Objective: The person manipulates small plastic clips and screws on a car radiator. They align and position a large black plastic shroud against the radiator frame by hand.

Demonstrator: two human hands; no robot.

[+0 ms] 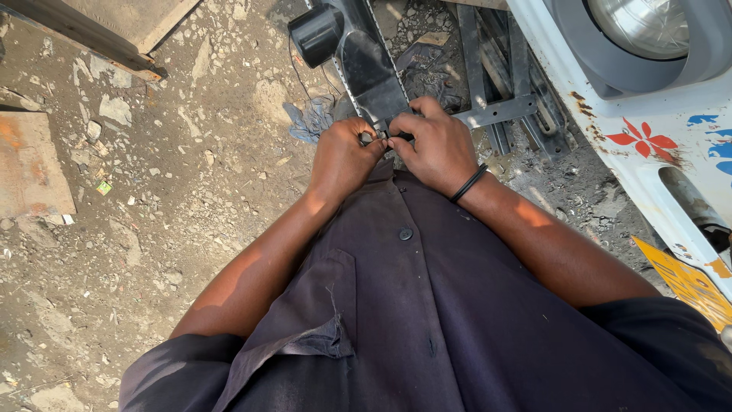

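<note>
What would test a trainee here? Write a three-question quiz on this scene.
1. True or false: both hands grip the near end of the black part.
2. Which hand's wrist wears the black band? A) left B) right
3. Fill in: the cylinder at the part's far end is coloured ____.

Key:
1. True: the left hand and right hand meet there, fingers pinching its edge.
2. B
3. Black
</note>
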